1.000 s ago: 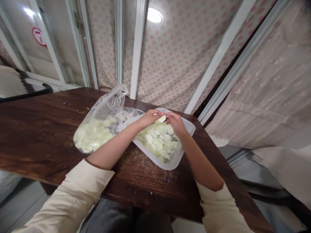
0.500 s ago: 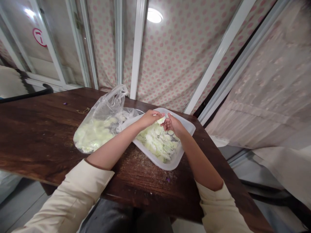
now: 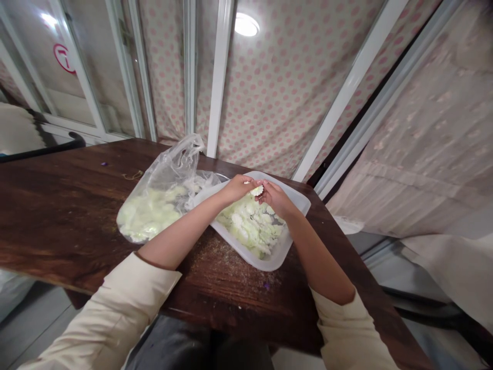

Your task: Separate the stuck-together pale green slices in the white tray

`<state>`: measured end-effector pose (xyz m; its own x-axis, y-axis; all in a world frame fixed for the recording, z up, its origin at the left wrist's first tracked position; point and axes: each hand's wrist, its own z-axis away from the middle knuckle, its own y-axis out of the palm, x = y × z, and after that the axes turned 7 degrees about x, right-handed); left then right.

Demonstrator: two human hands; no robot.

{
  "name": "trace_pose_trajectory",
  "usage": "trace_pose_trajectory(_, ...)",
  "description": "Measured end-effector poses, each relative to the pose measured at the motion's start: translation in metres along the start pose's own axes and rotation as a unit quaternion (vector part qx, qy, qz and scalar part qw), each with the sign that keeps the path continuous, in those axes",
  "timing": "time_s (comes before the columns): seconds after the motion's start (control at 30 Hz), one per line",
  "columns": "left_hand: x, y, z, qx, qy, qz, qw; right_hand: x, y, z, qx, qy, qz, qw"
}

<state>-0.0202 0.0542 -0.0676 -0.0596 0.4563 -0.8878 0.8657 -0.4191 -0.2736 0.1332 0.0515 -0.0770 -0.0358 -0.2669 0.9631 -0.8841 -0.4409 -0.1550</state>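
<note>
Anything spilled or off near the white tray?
Yes: pale crumbs are scattered over the dark tabletop on the near side of the white tray, with a small purple scrap among them. Looks like stray debris.

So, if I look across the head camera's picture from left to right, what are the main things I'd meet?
Red round sign → clear plastic bag → left hand → small pale scalloped piece at the fingertips → right hand → pale curtain.

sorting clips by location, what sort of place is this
An indoor room, perhaps a home or small workroom; I can't tell which. There's a dark wooden table, a pink-dotted curtain along white frames, and a plastic tray of pale pieces.
</note>
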Motion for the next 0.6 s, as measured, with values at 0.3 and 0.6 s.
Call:
trace_pose_trajectory(0.3,0.0029,-0.0024,-0.0007,-0.051,-0.058,-0.057,0.995,-0.0015,0.0000,-0.0004,-0.019,-0.014,0.094,0.995)
trace_pose_trajectory(0.6,0.0010,-0.0018,-0.0010,-0.022,-0.005,-0.068,0.997,-0.0048,-0.0015,-0.0016,-0.072,-0.067,0.190,0.977)
